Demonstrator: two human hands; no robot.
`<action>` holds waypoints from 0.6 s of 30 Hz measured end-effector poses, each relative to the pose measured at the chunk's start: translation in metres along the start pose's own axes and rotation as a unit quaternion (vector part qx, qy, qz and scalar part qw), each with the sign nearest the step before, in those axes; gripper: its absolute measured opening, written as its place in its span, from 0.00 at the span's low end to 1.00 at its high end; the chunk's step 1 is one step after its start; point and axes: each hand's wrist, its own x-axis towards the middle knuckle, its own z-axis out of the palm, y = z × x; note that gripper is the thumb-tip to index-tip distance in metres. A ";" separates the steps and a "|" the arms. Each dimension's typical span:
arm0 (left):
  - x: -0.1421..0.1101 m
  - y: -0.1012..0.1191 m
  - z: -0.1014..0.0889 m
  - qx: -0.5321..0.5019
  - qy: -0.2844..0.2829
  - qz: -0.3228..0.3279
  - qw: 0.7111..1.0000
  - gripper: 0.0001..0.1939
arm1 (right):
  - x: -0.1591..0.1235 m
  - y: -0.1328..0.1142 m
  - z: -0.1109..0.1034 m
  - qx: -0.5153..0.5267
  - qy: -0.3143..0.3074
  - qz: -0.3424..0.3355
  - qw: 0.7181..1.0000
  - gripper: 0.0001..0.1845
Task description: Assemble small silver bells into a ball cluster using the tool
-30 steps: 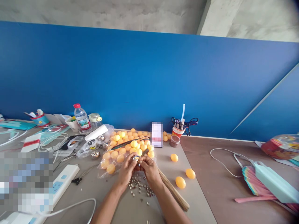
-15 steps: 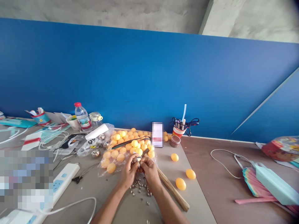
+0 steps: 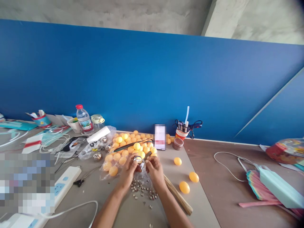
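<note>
While the left hand (image 3: 128,171) grips a shiny metal-covered ball (image 3: 137,159) between thumb and fingers, the right hand (image 3: 155,169) sits just beside it, fingers drawn in toward the thumb; whether they pinch anything cannot be told. The metal-covered ball is held up over the middle of the gray tabletop (image 3: 133,217), in front of a heap of orange balls (image 3: 113,171) in clear plastic that spreads toward the back edge. Small metal pieces (image 3: 153,194) lie scattered below the hands, between the two forearms and on the side of the front edge. Beside the right forearm, a wooden handle (image 3: 180,197) slants toward the right edge, along which three loose orange balls (image 3: 184,187) lie apart. Near the back edge a phone (image 3: 160,134) stands upright, its screen blurred, with a small tub (image 3: 178,144) and a cup (image 3: 181,134) bearing black cable to its right. Farther left along that edge stands a red-capped bottle (image 3: 84,119); nearer, a second shiny ball (image 3: 97,156) rests left of the heap.
</note>
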 end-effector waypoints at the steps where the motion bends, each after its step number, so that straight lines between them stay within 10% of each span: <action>1: 0.001 0.002 0.000 -0.045 0.016 -0.006 0.999 0.24 | 0.001 -0.001 -0.005 -0.085 0.019 -0.042 0.995 0.09; 9: 0.007 0.010 -0.001 -0.210 0.083 -0.062 0.972 0.25 | -0.001 0.004 -0.028 -0.603 0.028 -0.098 0.791 0.10; 18: 0.008 0.007 -0.006 -0.247 0.079 -0.086 0.962 0.26 | 0.004 0.012 -0.036 -0.612 0.010 -0.065 0.788 0.12</action>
